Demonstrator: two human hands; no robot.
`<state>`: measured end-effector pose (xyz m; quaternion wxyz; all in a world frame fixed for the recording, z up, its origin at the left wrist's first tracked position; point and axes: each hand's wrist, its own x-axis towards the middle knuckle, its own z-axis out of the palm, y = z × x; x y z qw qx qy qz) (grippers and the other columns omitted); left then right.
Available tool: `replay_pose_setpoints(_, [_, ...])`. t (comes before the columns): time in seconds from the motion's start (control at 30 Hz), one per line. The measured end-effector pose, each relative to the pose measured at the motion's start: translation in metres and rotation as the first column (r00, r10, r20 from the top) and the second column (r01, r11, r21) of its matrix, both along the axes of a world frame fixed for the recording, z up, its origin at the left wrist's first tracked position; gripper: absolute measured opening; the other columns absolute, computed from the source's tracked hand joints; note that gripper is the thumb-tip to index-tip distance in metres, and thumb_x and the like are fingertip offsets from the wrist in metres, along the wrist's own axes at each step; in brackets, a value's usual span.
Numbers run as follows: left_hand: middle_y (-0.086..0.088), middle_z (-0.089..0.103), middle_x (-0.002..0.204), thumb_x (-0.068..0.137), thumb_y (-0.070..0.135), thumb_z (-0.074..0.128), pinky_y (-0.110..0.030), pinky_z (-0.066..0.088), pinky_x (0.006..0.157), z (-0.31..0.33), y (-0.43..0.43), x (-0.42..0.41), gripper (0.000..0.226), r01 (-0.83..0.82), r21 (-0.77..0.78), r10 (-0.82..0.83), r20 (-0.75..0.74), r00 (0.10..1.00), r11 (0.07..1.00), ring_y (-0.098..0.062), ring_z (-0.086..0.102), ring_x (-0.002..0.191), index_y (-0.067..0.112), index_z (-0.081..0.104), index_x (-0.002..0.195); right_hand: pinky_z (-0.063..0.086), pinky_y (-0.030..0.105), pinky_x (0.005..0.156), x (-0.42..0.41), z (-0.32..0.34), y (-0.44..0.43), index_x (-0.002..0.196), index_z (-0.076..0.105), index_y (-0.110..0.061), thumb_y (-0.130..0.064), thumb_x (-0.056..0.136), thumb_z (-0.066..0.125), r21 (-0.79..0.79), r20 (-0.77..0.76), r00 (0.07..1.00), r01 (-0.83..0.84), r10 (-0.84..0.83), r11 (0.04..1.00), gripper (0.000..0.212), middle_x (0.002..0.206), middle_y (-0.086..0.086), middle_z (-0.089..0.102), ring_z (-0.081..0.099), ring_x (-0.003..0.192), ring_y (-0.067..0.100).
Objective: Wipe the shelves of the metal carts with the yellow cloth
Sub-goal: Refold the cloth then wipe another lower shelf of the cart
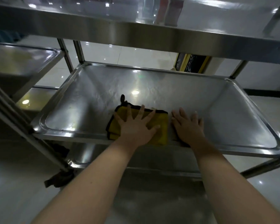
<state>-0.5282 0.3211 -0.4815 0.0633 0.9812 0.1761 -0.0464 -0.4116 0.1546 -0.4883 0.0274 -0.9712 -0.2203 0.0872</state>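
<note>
Yellow cloth point(162, 125) pinned flat under splayed, straight fingers point(142, 111) of the left hand point(134, 130), long axis left-right, black loop point(122, 98) pointing away, near the middle shelf's point(152, 81) front rim; right hand point(189, 127) flat, ungripping, just beside.

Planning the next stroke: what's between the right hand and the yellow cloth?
Only a narrow strip of bare shelf, seen in the head view. The right hand lies flat beside the yellow cloth, which the left hand presses down.
</note>
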Motion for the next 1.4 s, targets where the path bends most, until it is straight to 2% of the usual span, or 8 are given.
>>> replay_pose_setpoints(0.17, [0.007,-0.003,0.165,0.068,0.097,0.001,-0.077,-0.006,0.108,-0.007,0.127,-0.047,0.091,-0.335,-0.034,0.336,0.021,0.942,0.941,-0.040,-0.006,0.149,0.057,-0.002,0.149,0.000,0.062,0.116,-0.012,0.003,0.004,0.153,0.004,-0.047,-0.065,0.097,0.021,0.001,0.030,1.000,-0.009,0.009,1.000,0.061,0.165,-0.011,-0.002,-0.003,0.147,0.047])
replay_pose_setpoints(0.27, [-0.003,-0.006,0.166,0.082,0.087,0.011,-0.080,-0.004,0.104,-0.004,0.111,-0.027,0.080,-0.541,-0.034,0.542,0.012,0.840,0.840,-0.052,-0.009,0.145,0.051,-0.004,0.152,-0.003,0.062,0.116,-0.016,0.003,0.011,0.153,0.003,-0.048,-0.067,0.096,0.020,-0.011,0.020,1.000,-0.002,0.002,1.000,0.062,0.165,-0.010,-0.004,-0.007,0.147,0.047])
replay_pose_setpoints(0.5, [0.011,-0.014,0.163,0.081,0.087,0.014,-0.080,-0.007,0.104,-0.001,0.027,-0.003,0.073,-0.065,0.008,0.065,-0.040,0.997,0.998,-0.043,-0.010,0.148,0.062,-0.013,0.144,-0.003,0.060,0.117,-0.002,0.000,0.000,0.151,0.000,-0.053,-0.064,0.098,0.019,0.017,-0.011,1.000,-0.008,0.008,1.000,0.057,0.164,-0.015,-0.005,-0.008,0.148,0.043])
replay_pose_setpoints(0.67, [0.006,0.005,0.165,0.070,0.097,0.014,-0.068,0.003,0.115,-0.021,0.156,-0.060,0.093,-0.389,-0.125,0.397,0.046,0.917,0.913,-0.035,0.004,0.150,0.051,0.016,0.152,-0.003,0.062,0.116,-0.008,-0.001,0.009,0.151,0.004,-0.051,-0.065,0.097,0.020,0.025,0.019,1.000,-0.007,0.006,1.000,0.059,0.165,-0.012,-0.002,-0.008,0.147,0.045])
replay_pose_setpoints(0.77, [-0.001,-0.005,0.166,0.077,0.090,0.004,-0.079,-0.005,0.105,-0.012,0.130,-0.027,0.087,-0.586,-0.038,0.586,-0.009,0.810,0.809,-0.048,-0.009,0.146,0.049,0.003,0.153,-0.004,0.063,0.115,-0.012,-0.002,0.016,0.152,0.003,-0.048,-0.064,0.097,0.019,0.016,0.039,0.999,-0.006,0.005,1.000,0.060,0.165,-0.009,-0.002,-0.008,0.147,0.047])
replay_pose_setpoints(1.0, [0.013,-0.015,0.163,0.074,0.092,0.007,-0.078,-0.006,0.105,0.000,0.028,-0.015,0.075,-0.019,0.025,0.021,-0.070,0.997,1.000,-0.040,-0.010,0.149,0.066,-0.019,0.139,-0.004,0.062,0.116,-0.002,0.001,0.006,0.151,-0.003,-0.051,-0.062,0.099,0.018,0.005,-0.004,1.000,-0.027,0.027,1.000,0.057,0.164,-0.012,-0.008,-0.011,0.147,0.044])
replay_pose_setpoints(1.27, [0.001,-0.015,0.164,0.079,0.086,-0.001,-0.081,-0.002,0.103,0.001,0.117,-0.039,0.078,-0.457,0.027,0.457,-0.095,0.884,0.889,-0.048,-0.014,0.146,0.054,-0.009,0.150,-0.007,0.063,0.115,-0.011,-0.001,0.021,0.153,0.002,-0.048,-0.062,0.098,0.018,0.030,0.013,1.000,-0.019,0.019,0.999,0.058,0.165,-0.008,-0.006,-0.011,0.146,0.047])
replay_pose_setpoints(1.4, [0.005,-0.018,0.163,0.083,0.086,0.013,-0.082,-0.008,0.101,0.006,0.014,0.014,0.075,-0.170,-0.026,0.167,-0.088,0.982,0.985,-0.046,-0.016,0.146,0.058,-0.016,0.146,-0.007,0.063,0.115,-0.008,-0.001,0.017,0.152,0.000,-0.049,-0.062,0.099,0.016,0.022,0.002,1.000,-0.016,0.016,1.000,0.057,0.165,-0.010,-0.007,-0.012,0.146,0.046])
